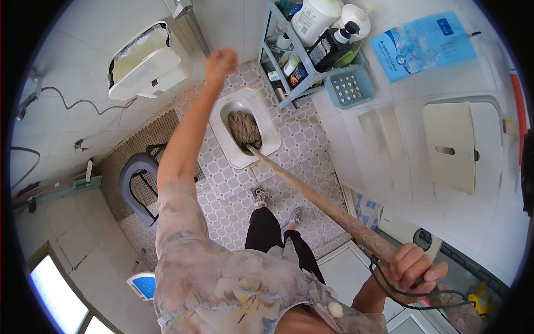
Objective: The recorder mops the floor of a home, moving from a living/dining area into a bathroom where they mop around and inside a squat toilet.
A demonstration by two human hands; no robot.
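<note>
My right hand (414,273) is wrapped round the upper end of a mop's long wooden handle (317,200), with a dark cord loop (445,301) hanging there. The handle slants down to the left, and its grey-brown stringy mop head (243,129) lies in the bowl of a white squat toilet (271,118). My left arm stretches forward past the toilet's left side. At its end my left hand (221,65) is closed, slightly blurred, beside the lower end of a metal pipe (196,30) on the far wall. Whatever its fingers may hold is hidden.
A blue-grey shelf rack (300,53) with bottles stands far right of the toilet. A white lidded bin (147,64) hangs at the far left. A grey seat frame (136,186) stands on a brown mat (125,181) at left. Patterned tiles (228,206) cover the floor round my feet.
</note>
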